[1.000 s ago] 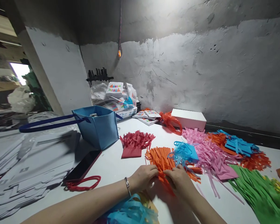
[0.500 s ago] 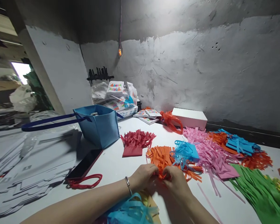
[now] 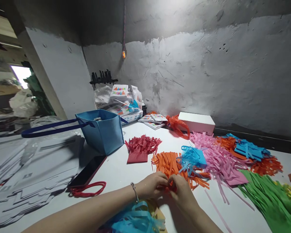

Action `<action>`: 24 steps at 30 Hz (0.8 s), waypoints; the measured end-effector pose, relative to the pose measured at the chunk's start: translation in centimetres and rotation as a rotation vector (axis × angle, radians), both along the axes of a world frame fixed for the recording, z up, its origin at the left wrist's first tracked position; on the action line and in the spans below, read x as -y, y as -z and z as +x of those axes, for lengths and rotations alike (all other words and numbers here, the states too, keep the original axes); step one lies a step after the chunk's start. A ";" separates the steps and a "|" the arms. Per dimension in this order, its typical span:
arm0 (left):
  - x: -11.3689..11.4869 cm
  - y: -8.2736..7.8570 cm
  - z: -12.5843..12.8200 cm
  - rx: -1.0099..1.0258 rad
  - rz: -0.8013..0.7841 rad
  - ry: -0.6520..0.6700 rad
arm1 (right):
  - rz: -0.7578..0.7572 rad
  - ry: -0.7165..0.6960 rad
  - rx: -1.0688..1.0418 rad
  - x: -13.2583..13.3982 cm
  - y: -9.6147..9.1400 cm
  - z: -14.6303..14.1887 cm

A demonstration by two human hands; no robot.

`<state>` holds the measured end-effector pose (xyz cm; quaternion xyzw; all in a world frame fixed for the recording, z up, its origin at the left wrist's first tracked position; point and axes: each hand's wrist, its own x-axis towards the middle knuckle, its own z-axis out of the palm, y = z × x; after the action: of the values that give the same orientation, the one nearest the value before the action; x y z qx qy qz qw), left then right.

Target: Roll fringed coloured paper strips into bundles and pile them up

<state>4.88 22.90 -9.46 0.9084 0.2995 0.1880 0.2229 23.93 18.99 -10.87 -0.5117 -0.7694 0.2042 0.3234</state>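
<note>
My left hand (image 3: 156, 185) and my right hand (image 3: 181, 187) meet at the front of the table, fingers pinched together on a small piece of orange-red paper (image 3: 171, 187). My fingers cover most of it, so its full shape is hidden. Just beyond them lies orange fringed paper (image 3: 168, 163), cut into strips, with a blue fringed bundle (image 3: 195, 157) resting over its right part. Under my left forearm, blue paper strips (image 3: 138, 218) lie on yellow paper (image 3: 160, 215). A dark red fringed bundle (image 3: 142, 149) sits further back to the left.
Pink fringe (image 3: 220, 161) and green fringe (image 3: 269, 197) spread to the right. On the left stand a blue felt bag (image 3: 106, 132), a phone (image 3: 89, 171) with a red cord (image 3: 94, 191), and white cardboard sheets (image 3: 50, 165). A white box (image 3: 196, 121) is against the wall.
My fingers have drawn closer together and turned around the orange-red paper, so less of it shows. The things on the table have stayed in place.
</note>
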 end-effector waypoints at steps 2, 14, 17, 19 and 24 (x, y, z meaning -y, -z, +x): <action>0.0 0.0 0.1 0.013 -0.005 0.031 | 0.020 0.001 0.017 0.1 0.0 0.2; -0.2 0.4 -0.3 0.043 0.051 -0.012 | 0.177 -0.209 0.336 -1.2 -1.8 2.2; -0.3 -0.3 -0.7 0.046 0.038 -0.025 | 0.336 -0.184 0.445 -0.9 -1.7 2.6; -0.2 -0.9 -0.8 0.032 0.019 -0.002 | 0.455 -0.178 0.493 -0.4 -1.2 2.9; 0.2 -1.7 -0.2 -0.018 -0.024 0.023 | 0.672 -0.137 0.560 0.9 0.1 2.6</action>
<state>4.72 22.65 -7.77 0.9108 0.2932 0.1736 0.2331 26.48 18.06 -10.95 -0.3616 -0.8830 -0.1830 0.2367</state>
